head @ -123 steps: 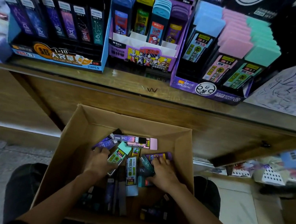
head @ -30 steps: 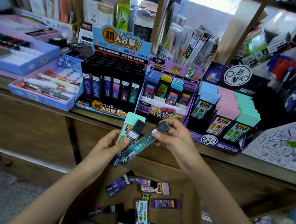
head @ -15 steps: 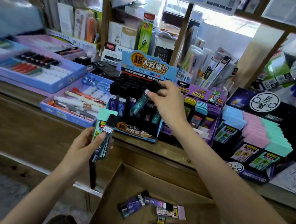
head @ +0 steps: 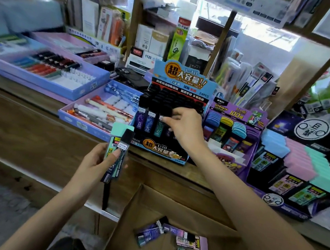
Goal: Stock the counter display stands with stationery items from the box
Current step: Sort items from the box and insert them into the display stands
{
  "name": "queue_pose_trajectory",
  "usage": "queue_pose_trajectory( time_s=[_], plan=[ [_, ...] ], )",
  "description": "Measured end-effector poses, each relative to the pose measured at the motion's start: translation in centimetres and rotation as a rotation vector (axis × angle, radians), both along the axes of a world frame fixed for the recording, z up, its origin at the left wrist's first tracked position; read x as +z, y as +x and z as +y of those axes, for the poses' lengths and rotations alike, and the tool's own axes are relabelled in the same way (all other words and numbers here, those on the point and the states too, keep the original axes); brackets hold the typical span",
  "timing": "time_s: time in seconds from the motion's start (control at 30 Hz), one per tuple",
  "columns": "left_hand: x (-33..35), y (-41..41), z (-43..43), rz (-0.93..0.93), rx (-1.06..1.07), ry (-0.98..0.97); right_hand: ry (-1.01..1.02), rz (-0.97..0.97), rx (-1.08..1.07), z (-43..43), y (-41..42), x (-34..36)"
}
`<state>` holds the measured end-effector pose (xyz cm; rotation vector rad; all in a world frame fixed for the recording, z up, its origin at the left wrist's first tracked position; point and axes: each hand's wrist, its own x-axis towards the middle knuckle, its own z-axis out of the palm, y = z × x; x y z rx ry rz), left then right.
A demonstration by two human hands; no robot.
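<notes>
Right hand (head: pixel 183 125) pinches a black-capped lead tube (head: pixel 161 124) in the blue cardboard display stand (head: pixel 170 112) on the wooden bench (head: pixel 33 109). Left hand (head: pixel 99 160), 8 o'clock of stand, grips two tubes (head: pixel 118 152). Open brown cardboard box (head: pixel 189 214) at 6 o'clock.

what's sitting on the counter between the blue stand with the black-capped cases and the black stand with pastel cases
In the head view, a purple cardboard display stand holding blue, yellow, teal and purple cases.

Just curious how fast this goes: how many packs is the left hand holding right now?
2: a mint-capped pack at the back and a black-capped pack in front of it, both upright in the left hand. Another might be hidden behind.
</notes>
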<state>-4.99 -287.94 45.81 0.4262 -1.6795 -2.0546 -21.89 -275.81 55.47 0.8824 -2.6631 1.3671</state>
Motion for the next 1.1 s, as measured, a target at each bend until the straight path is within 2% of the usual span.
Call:
queue_pose_trajectory(
  time_s=[0.07, 0.23, 0.3, 0.37, 0.47, 0.77, 0.83, 0.9, 0.97, 1.1],
  plan=[
    [0.1, 0.0, 0.1, 0.005, -0.002, -0.008, 0.078, 0.071, -0.023, -0.3, 0.2, -0.1],
    [0.6, 0.0, 0.6, 0.020, -0.021, -0.027, 0.420, 0.285, -0.058, 0.0, 1.2, 0.9],
    [1.0, 0.0, 0.9, 0.030, -0.035, -0.029, 0.324, 0.258, -0.001, 0.8, 2.5, 1.1],
    [1.4, -0.2, 1.3, 0.042, -0.046, -0.028, 0.117, 0.068, 0.106, 1.5, 4.2, 1.0],
    [1.9, -0.7, 2.0, 0.052, -0.065, -0.037, 0.025, -0.175, 0.192, 1.9, 6.2, 0.0],
    [1.8, -1.0, 3.0, 0.022, -0.091, -0.103, -0.163, -0.444, 0.155, 3.1, 6.8, -2.0],
    [1.7, -0.7, 2.9, 0.008, -0.079, -0.111, -0.258, -0.479, 0.106, 3.7, 6.0, -1.1],
    [1.5, -0.4, 2.6, -0.004, -0.057, -0.086, -0.401, -0.476, 0.033, 4.3, 4.7, 0.6],
    [1.3, -0.1, 2.2, -0.023, -0.042, -0.060, -0.482, -0.374, -0.026, 4.9, 3.2, 2.2],
    [1.0, 0.2, 2.1, -0.057, -0.023, -0.071, -0.370, -0.047, -0.115, 4.6, 1.2, 2.8]
  ],
)
